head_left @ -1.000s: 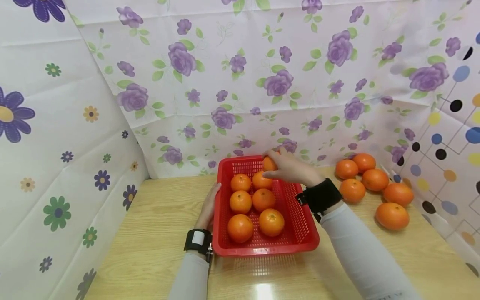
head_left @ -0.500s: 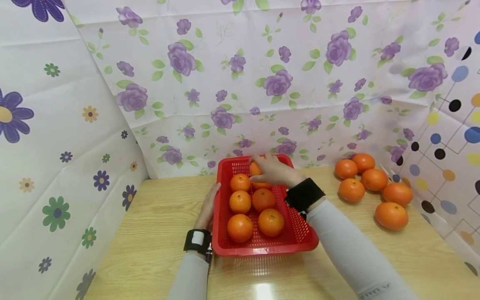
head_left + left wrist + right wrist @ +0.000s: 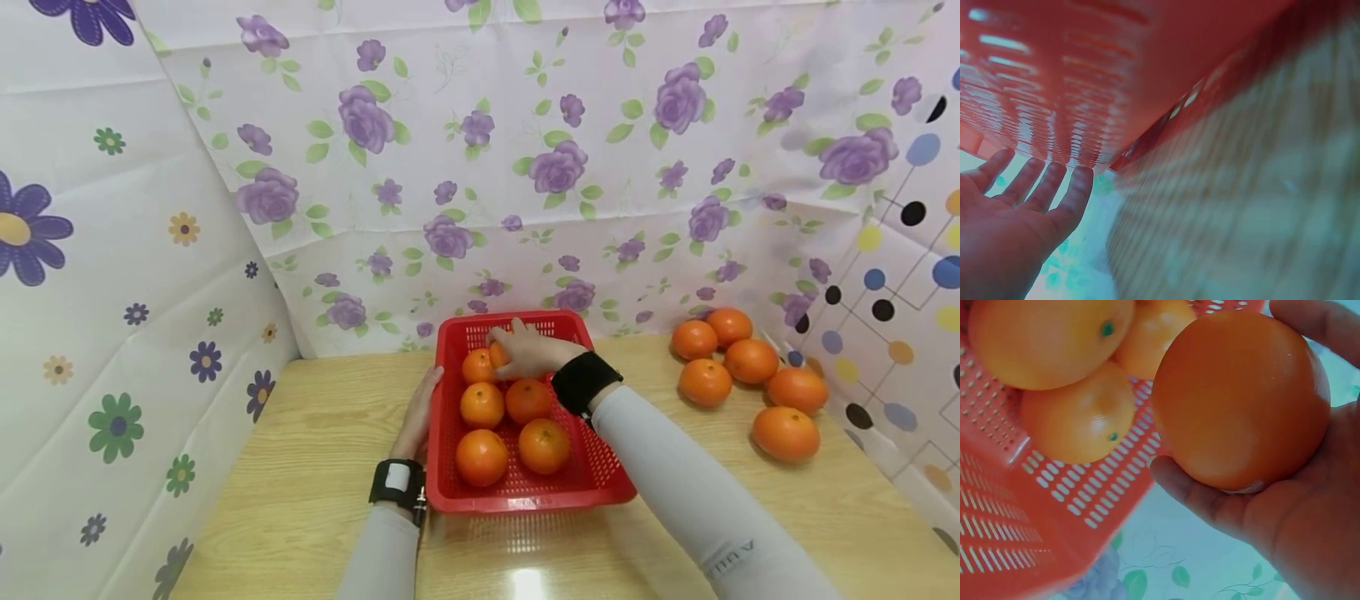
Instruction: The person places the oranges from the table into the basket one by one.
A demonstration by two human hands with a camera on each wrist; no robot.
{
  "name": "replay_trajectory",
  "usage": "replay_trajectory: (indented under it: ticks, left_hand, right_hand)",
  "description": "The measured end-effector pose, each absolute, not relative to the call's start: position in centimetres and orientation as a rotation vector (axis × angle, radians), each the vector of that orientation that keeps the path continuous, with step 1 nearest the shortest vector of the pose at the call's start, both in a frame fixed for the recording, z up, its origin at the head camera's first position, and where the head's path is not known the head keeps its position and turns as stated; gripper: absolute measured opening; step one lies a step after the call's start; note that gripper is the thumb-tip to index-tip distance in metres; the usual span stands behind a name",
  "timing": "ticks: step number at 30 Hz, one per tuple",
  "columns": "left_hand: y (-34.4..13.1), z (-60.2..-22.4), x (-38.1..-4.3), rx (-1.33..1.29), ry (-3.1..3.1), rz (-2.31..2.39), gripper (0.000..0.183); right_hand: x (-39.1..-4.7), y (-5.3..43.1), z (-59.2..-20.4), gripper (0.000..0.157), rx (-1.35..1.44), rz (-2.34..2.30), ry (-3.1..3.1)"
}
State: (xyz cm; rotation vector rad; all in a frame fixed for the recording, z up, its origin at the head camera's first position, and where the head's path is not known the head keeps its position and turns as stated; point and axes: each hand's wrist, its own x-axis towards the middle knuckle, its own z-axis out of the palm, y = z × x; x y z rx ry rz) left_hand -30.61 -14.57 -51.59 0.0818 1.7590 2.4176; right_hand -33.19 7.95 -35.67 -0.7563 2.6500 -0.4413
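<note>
A red plastic basket (image 3: 532,502) stands on the table with several oranges (image 3: 482,406) in rows inside. Over its back part, my right hand (image 3: 534,353) grips one orange (image 3: 1241,400) between thumb and fingers. That orange overlaps the back-left orange (image 3: 477,367) in the head view. In the right wrist view, the basket's slotted wall and other oranges (image 3: 1079,422) lie beside the held one. My left hand (image 3: 415,417) lies along the basket's left side; in the left wrist view its fingers (image 3: 1075,194) are extended, with the tips at the slotted wall.
Several more oranges (image 3: 752,361) lie on the wooden table (image 3: 322,467) to the right of the basket. A floral cloth (image 3: 450,167) hangs right behind the basket, with patterned sheets at the left and right sides.
My right hand has carried the orange leftward and a little down from the basket's back-right rim to its back middle. The left hand and the basket have stayed in place.
</note>
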Motion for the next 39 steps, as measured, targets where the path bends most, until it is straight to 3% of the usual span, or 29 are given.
replay_trajectory:
  ticks: [6, 17, 26, 39]
  left_hand:
    - [-14.5, -51.5, -30.5, 0.094, 1.75, 2.421, 0.064]
    - [-14.8, -51.8, -30.3, 0.084, 1.769, 2.397, 0.066]
    - [-14.5, -52.0, -30.7, 0.084, 1.814, 2.411, 0.07]
    - [-14.6, -51.8, -30.8, 0.071, 1.791, 2.413, 0.069]
  right_hand:
    - [-33.8, 7.7, -36.6, 0.051, -0.793, -0.422, 2.635]
    - [-34.2, 6.8, -38.7, 0.062, -0.744, -0.373, 2.63]
    - [-34.3, 6.8, -38.8, 0.087, -0.741, -0.305, 2.643]
    - [-34.1, 6.8, -38.6, 0.082, -0.784, -0.123, 2.678]
